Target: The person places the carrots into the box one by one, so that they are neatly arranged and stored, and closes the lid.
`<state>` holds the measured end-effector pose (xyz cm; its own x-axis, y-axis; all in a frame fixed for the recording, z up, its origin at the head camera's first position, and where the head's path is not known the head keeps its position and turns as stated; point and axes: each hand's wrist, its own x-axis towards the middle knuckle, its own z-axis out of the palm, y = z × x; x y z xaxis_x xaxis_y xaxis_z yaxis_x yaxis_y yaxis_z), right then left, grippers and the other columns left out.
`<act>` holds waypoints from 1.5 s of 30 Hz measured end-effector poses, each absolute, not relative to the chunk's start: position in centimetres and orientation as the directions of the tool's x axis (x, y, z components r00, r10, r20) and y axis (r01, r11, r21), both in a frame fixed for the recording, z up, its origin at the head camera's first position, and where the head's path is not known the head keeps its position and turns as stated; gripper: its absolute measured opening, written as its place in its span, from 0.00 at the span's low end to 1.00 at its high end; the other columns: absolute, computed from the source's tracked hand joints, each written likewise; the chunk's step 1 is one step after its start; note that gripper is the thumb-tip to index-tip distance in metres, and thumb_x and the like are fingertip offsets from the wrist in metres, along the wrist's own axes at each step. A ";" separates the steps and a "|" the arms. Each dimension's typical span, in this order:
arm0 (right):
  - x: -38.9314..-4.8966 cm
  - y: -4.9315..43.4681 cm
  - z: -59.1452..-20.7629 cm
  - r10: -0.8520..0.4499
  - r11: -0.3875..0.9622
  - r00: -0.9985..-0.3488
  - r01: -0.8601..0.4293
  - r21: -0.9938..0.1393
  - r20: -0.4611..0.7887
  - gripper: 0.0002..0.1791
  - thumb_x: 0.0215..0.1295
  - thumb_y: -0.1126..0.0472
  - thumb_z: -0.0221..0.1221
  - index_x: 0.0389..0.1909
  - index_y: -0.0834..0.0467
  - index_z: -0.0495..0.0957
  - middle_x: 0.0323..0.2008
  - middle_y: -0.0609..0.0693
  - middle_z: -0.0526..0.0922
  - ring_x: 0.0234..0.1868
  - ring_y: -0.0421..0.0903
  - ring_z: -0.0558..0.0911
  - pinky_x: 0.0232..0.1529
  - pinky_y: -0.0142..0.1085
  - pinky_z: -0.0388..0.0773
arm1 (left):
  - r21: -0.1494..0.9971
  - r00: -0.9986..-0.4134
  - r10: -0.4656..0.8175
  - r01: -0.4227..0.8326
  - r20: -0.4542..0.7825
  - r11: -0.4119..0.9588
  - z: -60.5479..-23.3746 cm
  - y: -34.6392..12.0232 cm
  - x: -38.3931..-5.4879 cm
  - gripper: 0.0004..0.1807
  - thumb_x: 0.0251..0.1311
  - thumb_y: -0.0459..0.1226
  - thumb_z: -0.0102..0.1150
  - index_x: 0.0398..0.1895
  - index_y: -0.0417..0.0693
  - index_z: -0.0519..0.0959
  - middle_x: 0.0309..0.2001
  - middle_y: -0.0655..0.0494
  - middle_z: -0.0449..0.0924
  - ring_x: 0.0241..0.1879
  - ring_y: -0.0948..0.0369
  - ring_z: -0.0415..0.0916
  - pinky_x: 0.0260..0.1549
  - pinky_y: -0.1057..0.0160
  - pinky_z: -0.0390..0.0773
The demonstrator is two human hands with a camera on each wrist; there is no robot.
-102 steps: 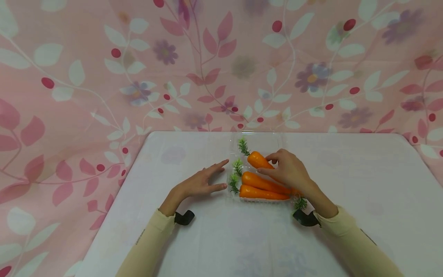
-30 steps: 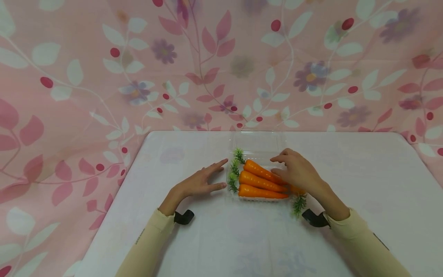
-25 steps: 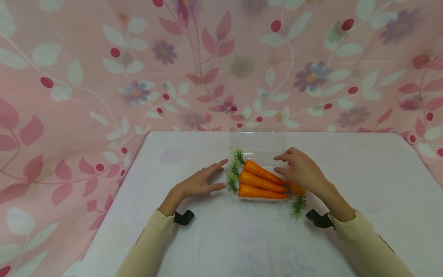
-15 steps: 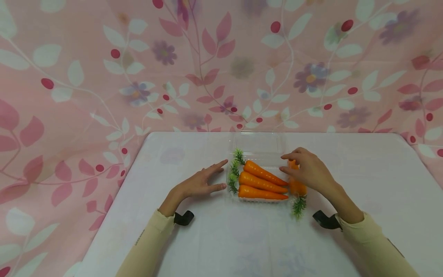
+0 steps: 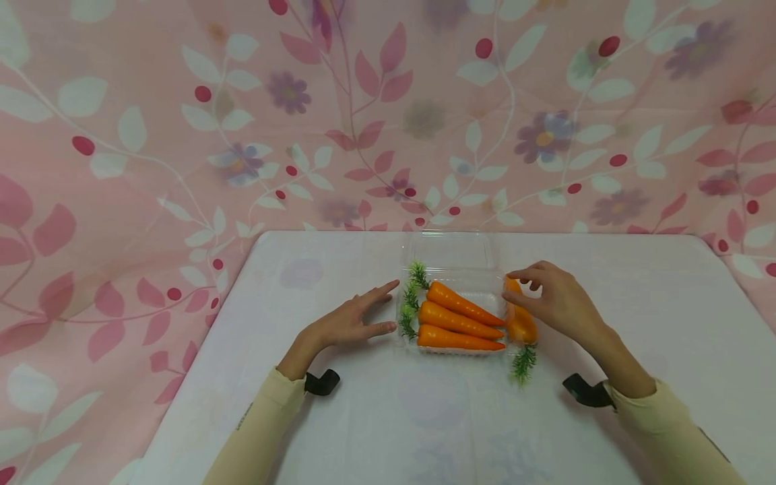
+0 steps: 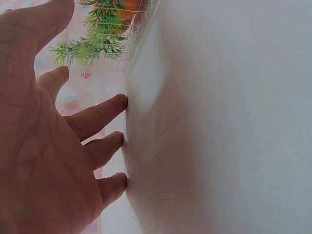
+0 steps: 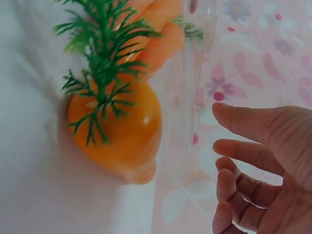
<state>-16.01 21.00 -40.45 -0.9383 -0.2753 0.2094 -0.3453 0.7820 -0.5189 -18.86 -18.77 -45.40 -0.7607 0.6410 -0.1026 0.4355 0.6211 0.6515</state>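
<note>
Three orange carrots (image 5: 461,304) lie side by side in a clear plastic box (image 5: 485,296), their green tops (image 5: 409,298) to the left. One more carrot (image 5: 521,326) lies against the box's right side, its leafy top (image 7: 102,68) toward the front. My right hand (image 5: 560,300) hovers by this carrot's far end, thumb and index finger apart. The right wrist view shows nothing between its loosely bent fingers. My left hand (image 5: 354,320) is beside the box's left side, fingers spread; in the left wrist view, several fingertips (image 6: 119,102) rest on the white tabletop.
The box's clear lid (image 5: 448,249) lies folded back behind it, close to the table's far edge. A white cloth (image 5: 364,417) covers the table. Beyond stands a pink floral curtain (image 5: 388,114). Each wrist carries a black camera mount (image 5: 587,391).
My right hand laid a carrot down at the back of the box, let go, and moved right to above the outer carrot. My left hand stayed in place.
</note>
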 end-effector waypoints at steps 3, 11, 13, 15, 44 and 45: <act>-15.8 21.3 -40.5 -0.267 0.783 -0.941 -0.338 -0.522 0.209 0.22 0.59 0.52 0.70 0.51 0.61 0.84 0.40 0.56 0.80 0.38 0.52 0.76 0.32 0.40 0.73 | 0.653 -0.761 0.640 0.435 -0.101 0.620 -45.4 -18.8 -18.8 0.48 0.61 0.65 0.56 0.80 0.68 0.46 0.71 0.59 0.64 0.71 0.65 0.57 0.67 0.35 0.45; -15.3 22.3 -41.0 -0.259 0.797 -0.940 -0.338 -0.500 0.223 0.22 0.56 0.53 0.72 0.49 0.61 0.84 0.37 0.55 0.80 0.35 0.49 0.75 0.30 0.39 0.72 | 0.655 -0.764 0.635 0.426 -0.109 0.624 -45.5 -18.7 -18.8 0.48 0.61 0.65 0.56 0.80 0.69 0.46 0.71 0.60 0.64 0.70 0.66 0.57 0.67 0.35 0.44; -15.2 22.5 -41.1 -0.260 0.796 -0.940 -0.337 -0.502 0.219 0.23 0.56 0.53 0.73 0.49 0.62 0.84 0.37 0.55 0.80 0.35 0.49 0.75 0.30 0.39 0.72 | 0.651 -0.764 0.636 0.427 -0.112 0.628 -45.5 -18.7 -18.8 0.48 0.61 0.65 0.55 0.80 0.69 0.46 0.71 0.60 0.64 0.71 0.66 0.57 0.67 0.35 0.44; -15.1 22.8 -41.3 -0.261 0.796 -0.941 -0.336 -0.504 0.215 0.23 0.56 0.53 0.73 0.49 0.62 0.84 0.37 0.55 0.79 0.35 0.49 0.75 0.29 0.39 0.72 | 0.646 -0.764 0.635 0.429 -0.113 0.631 -45.5 -18.7 -18.8 0.47 0.61 0.65 0.55 0.80 0.70 0.46 0.71 0.61 0.64 0.71 0.67 0.56 0.68 0.36 0.44; -14.6 23.7 -42.0 -0.168 0.850 -0.982 -0.100 -0.518 -0.086 0.37 0.53 0.34 0.68 0.49 0.63 0.84 0.37 0.56 0.79 0.27 0.47 0.72 0.22 0.37 0.70 | 0.647 -0.753 0.649 0.445 -0.105 0.620 -45.1 -18.6 -18.9 0.47 0.63 0.63 0.55 0.80 0.66 0.46 0.72 0.58 0.63 0.72 0.61 0.55 0.67 0.34 0.43; -14.6 23.6 -42.0 -0.169 0.848 -0.981 -0.095 -0.521 -0.096 0.38 0.53 0.33 0.67 0.49 0.63 0.84 0.38 0.56 0.80 0.27 0.47 0.72 0.22 0.37 0.70 | 0.648 -0.752 0.650 0.445 -0.105 0.619 -45.1 -18.6 -18.9 0.47 0.63 0.63 0.55 0.80 0.66 0.46 0.72 0.57 0.63 0.72 0.61 0.55 0.67 0.34 0.43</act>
<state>-14.56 23.61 -41.98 -0.9810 -0.1687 -0.0959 -0.0949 0.8484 -0.5208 -18.88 -18.64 -45.13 -0.7524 0.6504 -0.1046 0.4449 0.6187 0.6475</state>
